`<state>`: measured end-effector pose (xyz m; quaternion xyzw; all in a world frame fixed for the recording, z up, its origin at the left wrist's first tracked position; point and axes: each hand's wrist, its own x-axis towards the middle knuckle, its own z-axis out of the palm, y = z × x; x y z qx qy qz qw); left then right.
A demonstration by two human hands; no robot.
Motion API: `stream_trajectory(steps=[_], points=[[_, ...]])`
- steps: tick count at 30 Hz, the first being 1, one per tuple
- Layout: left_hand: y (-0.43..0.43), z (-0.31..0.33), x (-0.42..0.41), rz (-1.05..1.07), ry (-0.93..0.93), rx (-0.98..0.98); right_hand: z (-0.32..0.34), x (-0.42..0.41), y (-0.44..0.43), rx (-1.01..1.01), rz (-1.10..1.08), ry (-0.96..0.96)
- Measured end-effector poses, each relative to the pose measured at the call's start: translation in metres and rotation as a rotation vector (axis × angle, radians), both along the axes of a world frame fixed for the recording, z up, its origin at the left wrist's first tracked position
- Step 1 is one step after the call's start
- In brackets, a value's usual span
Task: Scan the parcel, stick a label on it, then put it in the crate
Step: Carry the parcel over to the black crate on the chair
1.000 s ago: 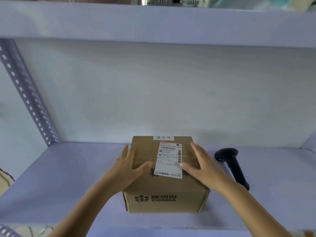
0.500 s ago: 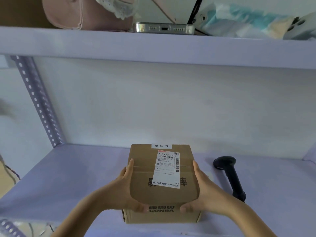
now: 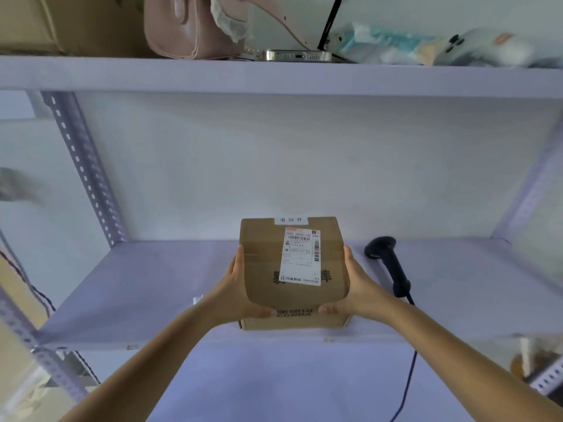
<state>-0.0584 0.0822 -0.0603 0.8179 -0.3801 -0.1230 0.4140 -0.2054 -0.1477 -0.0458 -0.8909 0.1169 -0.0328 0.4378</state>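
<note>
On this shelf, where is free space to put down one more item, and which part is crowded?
Left of the parcel, the shelf lies bare out to the perforated post. Right of the scanner, bare surface runs to the shelf's right end. It is tight between the parcel, the right hand and the scanner with its cable.

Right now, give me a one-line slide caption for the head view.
Both hands, left and right, clasp the labelled box on the shelf, scanner lying beside it.

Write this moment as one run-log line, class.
stage: parcel gripped | left hand: on box's left side | right hand: on right side | box: labelled | scanner: lying on shelf | crate: unseen
</note>
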Motion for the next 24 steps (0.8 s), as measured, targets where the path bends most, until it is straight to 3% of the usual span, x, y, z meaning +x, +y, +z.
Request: stream_trajectory(steps=[6, 15, 24], points=[[0.011, 0.006, -0.030, 0.018, -0.105, -0.043, 0.005, -0.034, 0.027, -0.089, -0.102, -0.129], [0.012, 0.001, -0.073, -0.070, -0.157, -0.070, -0.008, -0.094, 0.045, -0.200, -0.259, -0.160], [-0.033, -0.010, -0.117, -0.230, -0.184, -0.063, -0.025, -0.172, 0.026, -0.144, -0.419, -0.147]])
